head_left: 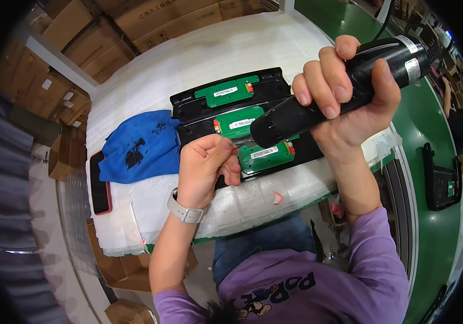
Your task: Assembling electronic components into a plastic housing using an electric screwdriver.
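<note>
Right hand (350, 132) trouble seems likeliest here: if its grip on the black handheld tool (302, 116) wavered, the nose could skid and scratch the nearest green circuit board (269, 156), or catch the left hand (204, 159) just beside it. Small black pieces (134, 155) on the blue cloth (115, 140) might scatter too, should the fabric get tugged. As for the grasp, the right hand is wrapped round the tool's barrel, fingers over one side and thumb on the other. By the nose, the left hand has thumb and forefinger drawn together (whether they pinch a tiny part or only thin metal, I cannot tell). That board lies in a black panel on the white-covered table (215, 48), nearest the person's body.
</note>
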Action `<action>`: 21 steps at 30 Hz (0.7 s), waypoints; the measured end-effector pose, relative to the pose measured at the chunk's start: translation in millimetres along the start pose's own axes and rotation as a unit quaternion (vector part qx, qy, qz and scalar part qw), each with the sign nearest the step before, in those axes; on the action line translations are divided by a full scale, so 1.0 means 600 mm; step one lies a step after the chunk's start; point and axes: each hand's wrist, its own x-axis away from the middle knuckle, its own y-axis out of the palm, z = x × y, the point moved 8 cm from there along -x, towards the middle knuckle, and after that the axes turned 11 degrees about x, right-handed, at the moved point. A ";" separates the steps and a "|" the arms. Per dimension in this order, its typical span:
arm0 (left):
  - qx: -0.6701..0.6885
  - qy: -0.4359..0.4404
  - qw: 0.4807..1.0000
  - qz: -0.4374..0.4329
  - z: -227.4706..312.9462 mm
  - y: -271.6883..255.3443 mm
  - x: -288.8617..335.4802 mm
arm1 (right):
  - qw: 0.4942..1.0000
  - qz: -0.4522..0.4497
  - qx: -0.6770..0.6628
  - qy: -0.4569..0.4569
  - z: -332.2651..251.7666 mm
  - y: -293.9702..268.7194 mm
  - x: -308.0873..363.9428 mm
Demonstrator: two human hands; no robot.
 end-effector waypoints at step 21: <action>-0.049 -0.006 0.999 -0.013 -0.010 0.014 0.001 | 0.999 0.029 0.015 0.036 0.016 0.004 0.004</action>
